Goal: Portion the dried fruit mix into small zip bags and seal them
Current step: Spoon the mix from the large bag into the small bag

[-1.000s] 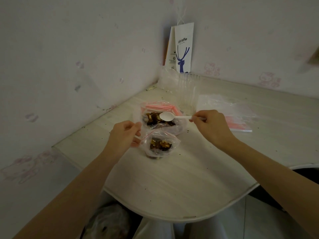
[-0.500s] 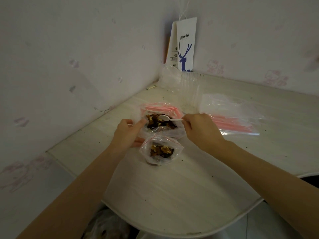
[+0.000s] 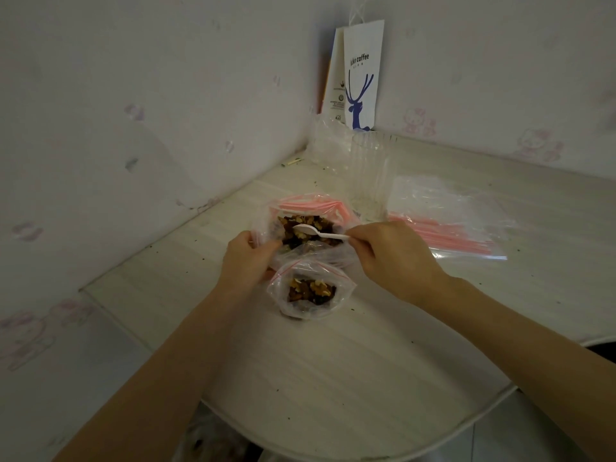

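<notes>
A large clear bag (image 3: 266, 225) with a pink zip rim stands open on the table, filled with dried fruit mix (image 3: 316, 225). My left hand (image 3: 246, 261) grips the large bag's near left edge. My right hand (image 3: 390, 258) pinches the handle of a white plastic spoon (image 3: 313, 231), whose bowl lies in the mix inside the large bag. In front of it a small zip bag (image 3: 310, 291) with a red rim stands open, holding some fruit mix.
A pile of empty zip bags (image 3: 446, 221) with pink strips lies to the right. Clear plastic cups (image 3: 366, 175) and a white paper coffee bag (image 3: 360, 75) stand in the wall corner. The table's rounded front edge (image 3: 333, 451) runs below my arms. Crumbs dot the tabletop.
My left hand moved from the small bag to the large bag's edge. My right hand lowered the spoon into the fruit mix. The view shifted closer and downward.
</notes>
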